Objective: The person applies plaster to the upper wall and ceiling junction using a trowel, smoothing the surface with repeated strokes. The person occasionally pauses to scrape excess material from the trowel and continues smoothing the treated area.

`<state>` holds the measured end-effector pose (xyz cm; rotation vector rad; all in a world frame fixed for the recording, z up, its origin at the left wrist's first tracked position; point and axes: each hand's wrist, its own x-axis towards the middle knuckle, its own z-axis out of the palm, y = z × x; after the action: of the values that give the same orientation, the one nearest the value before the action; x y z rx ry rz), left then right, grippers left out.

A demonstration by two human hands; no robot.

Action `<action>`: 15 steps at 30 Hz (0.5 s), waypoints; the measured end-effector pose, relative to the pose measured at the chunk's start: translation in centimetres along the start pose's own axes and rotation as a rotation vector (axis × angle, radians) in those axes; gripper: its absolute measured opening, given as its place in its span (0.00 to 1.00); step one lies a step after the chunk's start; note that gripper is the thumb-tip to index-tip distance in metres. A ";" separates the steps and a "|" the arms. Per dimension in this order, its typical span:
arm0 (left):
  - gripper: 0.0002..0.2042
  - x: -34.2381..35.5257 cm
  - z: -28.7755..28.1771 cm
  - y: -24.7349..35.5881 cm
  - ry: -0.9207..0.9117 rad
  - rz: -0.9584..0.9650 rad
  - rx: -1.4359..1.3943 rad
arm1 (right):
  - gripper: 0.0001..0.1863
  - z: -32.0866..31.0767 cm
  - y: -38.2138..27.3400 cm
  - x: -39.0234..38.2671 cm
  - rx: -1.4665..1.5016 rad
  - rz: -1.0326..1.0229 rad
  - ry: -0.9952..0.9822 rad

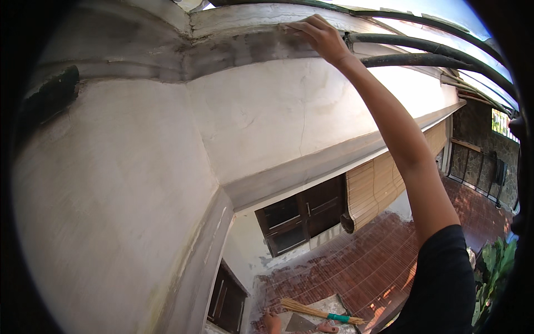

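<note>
My right arm stretches up, and my right hand (318, 34) is at the grey moulding (245, 47) high on the wall. Its fingers are bent together against the moulding's face; whatever they may hold is too small to make out. Low in the picture, only part of my left hand (272, 322) shows, its fingers not clear. Beside it lies a stick brush (303, 308) of thin straw-coloured sticks with a green binding. Just below the brush is a scraper with a flat grey blade (299, 324) and a brownish handle (328, 329).
Dark metal bars (417, 60) run from the moulding to the right. A white wall (250, 111) with a thin crack stands ahead, meeting another at left. Far below are red-brown tiles (356, 261), a rolled bamboo blind (372, 195), dark windows (303, 214) and green plants (492, 261).
</note>
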<state>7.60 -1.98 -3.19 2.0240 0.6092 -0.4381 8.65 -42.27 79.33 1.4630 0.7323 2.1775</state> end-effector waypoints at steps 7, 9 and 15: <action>0.22 0.7 0.4 -1.2 0.067 0.285 0.074 | 0.09 -3.3 1.6 -3.1 -0.045 0.393 0.139; 0.22 0.9 0.4 -0.9 0.008 0.200 0.072 | 0.10 -1.7 0.8 -1.5 -0.002 0.292 0.193; 0.21 -1.3 -0.2 -0.2 0.086 0.236 0.161 | 0.13 -0.9 0.7 -0.9 -0.024 0.079 0.021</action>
<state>6.43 -2.07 -2.59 2.2461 0.3890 -0.2671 8.07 -43.49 78.85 1.4830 0.6641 2.2553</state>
